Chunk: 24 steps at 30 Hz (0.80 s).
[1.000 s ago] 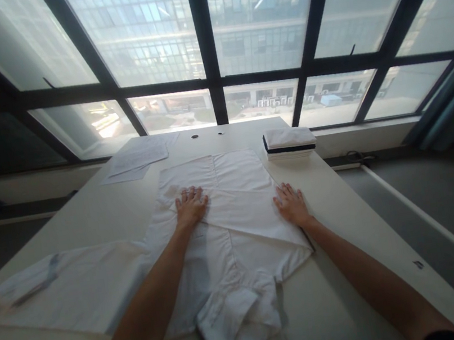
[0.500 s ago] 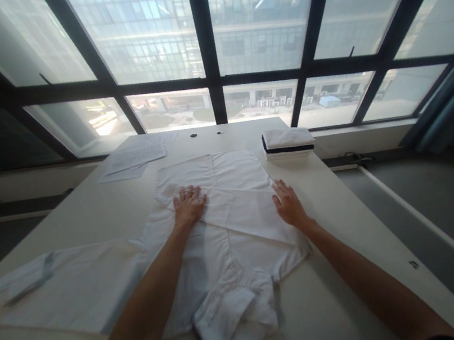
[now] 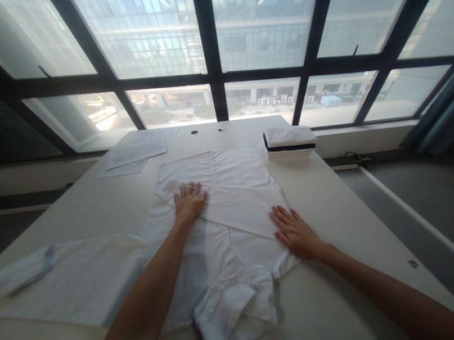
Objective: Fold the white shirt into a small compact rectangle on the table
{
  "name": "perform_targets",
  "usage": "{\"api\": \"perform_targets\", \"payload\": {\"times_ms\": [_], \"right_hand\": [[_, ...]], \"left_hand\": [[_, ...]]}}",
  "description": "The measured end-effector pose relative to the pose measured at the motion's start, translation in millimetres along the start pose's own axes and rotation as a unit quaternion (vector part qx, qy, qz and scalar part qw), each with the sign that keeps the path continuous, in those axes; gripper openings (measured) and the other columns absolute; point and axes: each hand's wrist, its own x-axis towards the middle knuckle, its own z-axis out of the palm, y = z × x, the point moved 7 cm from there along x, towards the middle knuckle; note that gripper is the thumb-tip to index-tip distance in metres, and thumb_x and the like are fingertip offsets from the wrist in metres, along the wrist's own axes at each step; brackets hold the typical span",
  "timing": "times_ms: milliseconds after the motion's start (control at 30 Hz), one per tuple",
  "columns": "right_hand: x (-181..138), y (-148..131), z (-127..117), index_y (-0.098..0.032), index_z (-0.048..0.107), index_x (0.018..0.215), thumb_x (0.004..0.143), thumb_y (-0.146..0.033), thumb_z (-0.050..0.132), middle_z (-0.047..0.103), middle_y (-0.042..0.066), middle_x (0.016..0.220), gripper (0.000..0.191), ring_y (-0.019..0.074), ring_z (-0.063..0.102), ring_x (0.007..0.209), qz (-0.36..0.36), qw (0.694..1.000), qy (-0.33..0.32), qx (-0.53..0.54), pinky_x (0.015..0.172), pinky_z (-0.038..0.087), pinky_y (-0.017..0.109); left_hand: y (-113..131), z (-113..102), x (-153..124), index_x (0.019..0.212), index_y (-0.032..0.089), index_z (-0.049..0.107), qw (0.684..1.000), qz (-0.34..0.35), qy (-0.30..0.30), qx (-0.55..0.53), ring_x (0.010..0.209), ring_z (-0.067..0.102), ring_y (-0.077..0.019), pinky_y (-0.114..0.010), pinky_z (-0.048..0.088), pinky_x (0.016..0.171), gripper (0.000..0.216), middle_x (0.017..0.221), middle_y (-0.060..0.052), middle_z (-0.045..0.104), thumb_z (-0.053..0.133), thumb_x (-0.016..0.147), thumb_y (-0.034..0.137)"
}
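Note:
A white shirt (image 3: 230, 192) lies spread on the pale table (image 3: 336, 216), its right sleeve folded across the body and its collar bunched at the near end. My left hand (image 3: 189, 200) rests flat on the shirt left of centre, fingers stretched out. Open and flat as well, my right hand (image 3: 295, 232) presses the shirt's right edge closer to me. The other sleeve (image 3: 60, 283) stretches far to the left over the table.
A small stack of folded white cloths with a dark band (image 3: 290, 142) sits at the table's far right corner. Sheets of paper (image 3: 134, 152) lie at the far left. Large windows stand behind the table, and a blue curtain (image 3: 453, 113) hangs on the right.
My right hand has slid toward me along the shirt's right edge, from beside the folded sleeve down near the shoulder. My left hand has stayed in place.

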Motion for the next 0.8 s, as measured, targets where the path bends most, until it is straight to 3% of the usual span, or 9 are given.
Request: {"api": "perform_targets", "payload": {"times_ms": [133, 233, 333, 400, 533, 633, 800], "right_hand": [[-32.6, 1.4, 1.0, -0.014, 0.026, 0.162, 0.106, -0.038, 0.032, 0.018, 0.009, 0.169, 0.062, 0.0226, 0.012, 0.157, 0.0, 1.0, -0.026, -0.003, 0.126, 0.013, 0.052], [-36.8, -0.9, -7.1, -0.011, 0.034, 0.159, 0.105, -0.033, 0.029, 0.026, 0.013, 0.167, 0.058, 0.0237, 0.018, 0.156, 0.04, 0.999, -0.036, 0.004, 0.126, 0.013, 0.055], [-12.8, -12.5, -21.4, -0.006, 0.04, 0.155, 0.104, -0.03, 0.027, 0.03, 0.016, 0.165, 0.058, 0.0248, 0.02, 0.156, 0.079, 0.997, -0.009, 0.02, 0.126, 0.014, 0.053], [15.9, -24.9, -27.0, -0.004, 0.035, 0.157, 0.104, -0.031, 0.029, 0.026, 0.017, 0.166, 0.06, 0.0252, 0.016, 0.157, 0.079, 0.996, 0.011, 0.034, 0.126, 0.015, 0.05], [74.9, -39.1, -17.8, -0.005, 0.029, 0.16, 0.105, -0.036, 0.03, 0.02, 0.016, 0.168, 0.063, 0.0261, 0.014, 0.157, 0.044, 0.998, 0.005, 0.043, 0.125, 0.014, 0.052], [99.9, -21.1, -8.3, -0.007, 0.03, 0.16, 0.105, -0.041, 0.032, 0.022, 0.017, 0.167, 0.064, 0.0266, 0.017, 0.156, 0.045, 0.999, 0.004, 0.028, 0.125, 0.011, 0.055], [103.5, 46.8, -5.0, -0.011, 0.029, 0.161, 0.106, -0.042, 0.028, 0.024, 0.015, 0.167, 0.063, 0.0266, 0.02, 0.156, 0.158, 0.987, 0.024, 0.013, 0.124, 0.011, 0.057]], "left_hand": [[-1.4, 2.2, 0.8, 0.158, 0.022, 0.04, 1.0, -0.006, -0.01, 0.0, 0.154, 0.021, -0.0377, -0.065, 0.02, 0.119, 0.062, 0.167, -0.009, 0.031, 0.029, 0.103, 0.05], [-2.4, 3.7, 1.5, 0.158, 0.022, 0.039, 1.0, -0.008, -0.012, -0.003, 0.154, 0.02, -0.0378, -0.065, 0.02, 0.119, 0.062, 0.167, -0.009, 0.03, 0.029, 0.103, 0.05], [-2.8, 4.6, 1.8, 0.158, 0.024, 0.038, 1.0, -0.007, -0.011, -0.008, 0.154, 0.019, -0.0376, -0.065, 0.019, 0.119, 0.062, 0.167, -0.009, 0.029, 0.029, 0.103, 0.051], [-2.9, 4.4, 1.7, 0.158, 0.024, 0.038, 1.0, -0.007, -0.01, -0.006, 0.154, 0.019, -0.0371, -0.064, 0.019, 0.12, 0.062, 0.168, -0.01, 0.029, 0.029, 0.103, 0.051], [-3.0, 3.2, 1.3, 0.159, 0.023, 0.038, 1.0, -0.012, -0.015, -0.001, 0.154, 0.019, -0.0361, -0.063, 0.018, 0.12, 0.063, 0.168, -0.009, 0.028, 0.029, 0.103, 0.051], [-3.2, 2.9, 1.0, 0.158, 0.023, 0.038, 1.0, -0.016, -0.021, -0.004, 0.154, 0.019, -0.0352, -0.062, 0.019, 0.12, 0.063, 0.168, -0.009, 0.028, 0.029, 0.103, 0.051], [-3.2, 3.7, 1.6, 0.158, 0.024, 0.038, 1.0, -0.015, -0.021, -0.012, 0.154, 0.018, -0.036, -0.062, 0.019, 0.12, 0.062, 0.167, -0.009, 0.029, 0.03, 0.103, 0.052]]}}
